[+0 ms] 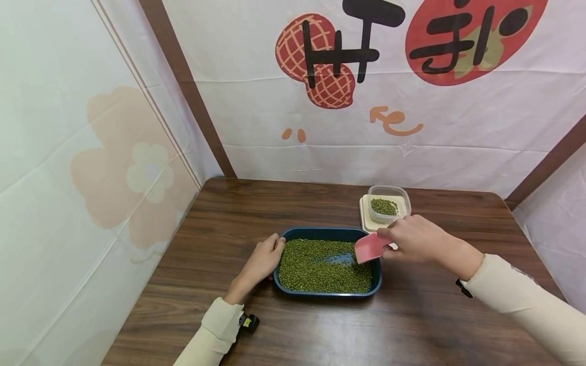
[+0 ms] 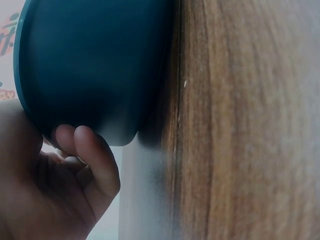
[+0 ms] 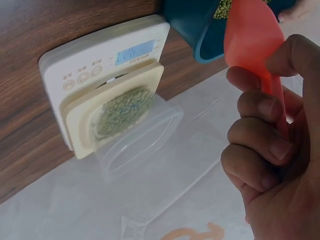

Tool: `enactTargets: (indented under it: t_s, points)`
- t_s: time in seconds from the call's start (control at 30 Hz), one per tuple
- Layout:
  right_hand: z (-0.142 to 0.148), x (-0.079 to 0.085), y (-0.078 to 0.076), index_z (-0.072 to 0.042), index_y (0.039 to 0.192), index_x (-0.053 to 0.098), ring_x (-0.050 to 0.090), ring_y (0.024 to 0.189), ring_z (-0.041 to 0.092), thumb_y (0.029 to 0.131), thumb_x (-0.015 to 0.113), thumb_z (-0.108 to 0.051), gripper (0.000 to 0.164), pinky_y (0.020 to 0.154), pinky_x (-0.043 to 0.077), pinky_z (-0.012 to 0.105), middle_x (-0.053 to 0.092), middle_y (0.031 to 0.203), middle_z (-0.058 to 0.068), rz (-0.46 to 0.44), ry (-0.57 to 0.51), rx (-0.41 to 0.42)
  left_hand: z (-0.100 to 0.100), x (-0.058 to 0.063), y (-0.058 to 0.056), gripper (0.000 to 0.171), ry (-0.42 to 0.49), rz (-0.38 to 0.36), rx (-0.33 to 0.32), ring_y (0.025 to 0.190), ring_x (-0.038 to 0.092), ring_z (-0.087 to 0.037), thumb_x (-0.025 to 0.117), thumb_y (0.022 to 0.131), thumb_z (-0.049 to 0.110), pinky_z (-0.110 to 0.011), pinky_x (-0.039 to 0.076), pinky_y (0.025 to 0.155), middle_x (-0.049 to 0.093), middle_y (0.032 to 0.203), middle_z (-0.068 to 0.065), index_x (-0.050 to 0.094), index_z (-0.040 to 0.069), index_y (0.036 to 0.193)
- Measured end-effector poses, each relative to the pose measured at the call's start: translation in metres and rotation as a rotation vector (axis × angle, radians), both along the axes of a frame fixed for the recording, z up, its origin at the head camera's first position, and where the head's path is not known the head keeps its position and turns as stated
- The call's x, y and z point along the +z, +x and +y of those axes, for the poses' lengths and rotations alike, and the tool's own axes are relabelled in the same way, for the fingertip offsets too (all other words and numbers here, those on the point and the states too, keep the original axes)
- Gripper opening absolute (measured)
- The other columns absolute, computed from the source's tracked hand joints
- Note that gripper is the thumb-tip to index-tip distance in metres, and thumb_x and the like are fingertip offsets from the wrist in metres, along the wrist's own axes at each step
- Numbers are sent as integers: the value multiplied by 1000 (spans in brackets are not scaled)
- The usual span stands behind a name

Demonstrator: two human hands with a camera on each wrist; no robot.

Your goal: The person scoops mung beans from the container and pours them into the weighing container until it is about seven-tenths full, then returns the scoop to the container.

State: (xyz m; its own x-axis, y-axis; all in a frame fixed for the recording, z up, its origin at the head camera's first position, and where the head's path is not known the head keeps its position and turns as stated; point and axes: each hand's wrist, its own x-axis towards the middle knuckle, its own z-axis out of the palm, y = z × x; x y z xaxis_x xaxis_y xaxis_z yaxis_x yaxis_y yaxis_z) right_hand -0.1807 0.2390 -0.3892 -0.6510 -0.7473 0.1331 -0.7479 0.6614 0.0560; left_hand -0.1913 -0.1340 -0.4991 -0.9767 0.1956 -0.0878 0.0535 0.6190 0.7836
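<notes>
Green mung beans (image 1: 311, 272) fill a dark blue tub (image 1: 327, 294) on the table; a streak of its bottom shows bare at the right. My left hand (image 1: 264, 260) grips the tub's left end, its fingers against the outer wall (image 2: 100, 65) in the left wrist view. With curled fingers my right hand (image 1: 414, 238) holds a pink scoop (image 1: 369, 247) by its handle, the blade tilted over the tub's right end. Whether beans lie in the scoop is hidden. Behind that hand, a clear plastic container (image 1: 389, 191) with some mung beans (image 3: 122, 112) stands on a white kitchen scale (image 3: 55, 65).
The brown wooden table (image 1: 220, 218) carries everything. A printed white cloth (image 1: 256, 101) hangs behind its far edge, and another cloth wall (image 1: 91, 152) stands along the left. The scale's lit display (image 3: 135, 52) shows digits I cannot read surely.
</notes>
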Motion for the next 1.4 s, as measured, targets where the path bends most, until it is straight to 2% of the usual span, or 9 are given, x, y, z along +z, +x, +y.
enactTargets:
  t_s: [0.23, 0.37, 0.57, 0.77, 0.97, 1.23, 1.4]
  points:
    - [-11, -4, 1, -24, 65, 47, 33, 45, 9, 70, 66, -24, 20, 40, 30, 30, 32, 51, -14, 15, 14, 54, 1, 1, -1, 41, -8, 6, -8, 37, 49, -25, 33, 107, 40, -34, 48, 35, 43, 62, -9, 43, 10, 81]
    - [-17, -6, 3, -25, 62, 44, 35, 45, 10, 68, 66, -23, 23, 38, 31, 32, 33, 50, -12, 12, 34, 55, 1, 1, -2, 41, -7, 5, -9, 38, 49, -25, 33, 107, 40, -34, 48, 35, 43, 62, -9, 43, 10, 81]
    - [-23, -7, 5, -23, 64, 48, 34, 44, 11, 65, 66, -22, 18, 37, 28, 31, 35, 50, -10, 36, 60, 53, 3, 3, -2, 41, 0, 23, -16, 37, 49, -25, 33, 107, 39, -35, 48, 34, 43, 61, -9, 43, 9, 81]
    - [-29, -7, 7, -21, 64, 51, 28, 43, 8, 66, 65, -20, 15, 38, 23, 28, 34, 47, -11, -15, 93, 43, 4, 2, -2, 41, 3, 16, -21, 37, 49, -25, 32, 107, 39, -36, 48, 35, 43, 61, -9, 43, 9, 81]
    - [-31, -9, 9, -22, 60, 46, 33, 42, 9, 65, 67, -20, 21, 38, 27, 29, 35, 48, -11, -20, 88, 31, 5, 0, -2, 40, 1, 12, -14, 37, 50, -25, 33, 107, 40, -36, 49, 35, 42, 62, -9, 42, 10, 81]
    - [-33, -17, 10, -21, 66, 54, 36, 44, 8, 65, 68, -21, 14, 39, 32, 30, 41, 50, -10, -56, 75, 30, 3, 0, 0, 40, 9, 9, -11, 37, 49, -26, 33, 107, 39, -38, 49, 35, 42, 61, -9, 42, 10, 81]
    - [-36, -21, 11, -22, 65, 51, 34, 44, 7, 65, 66, -20, 16, 38, 32, 30, 37, 50, -11, -54, 45, 38, 1, -2, 2, 40, 7, 8, 0, 37, 48, -26, 33, 107, 38, -39, 49, 36, 41, 61, -9, 42, 10, 81]
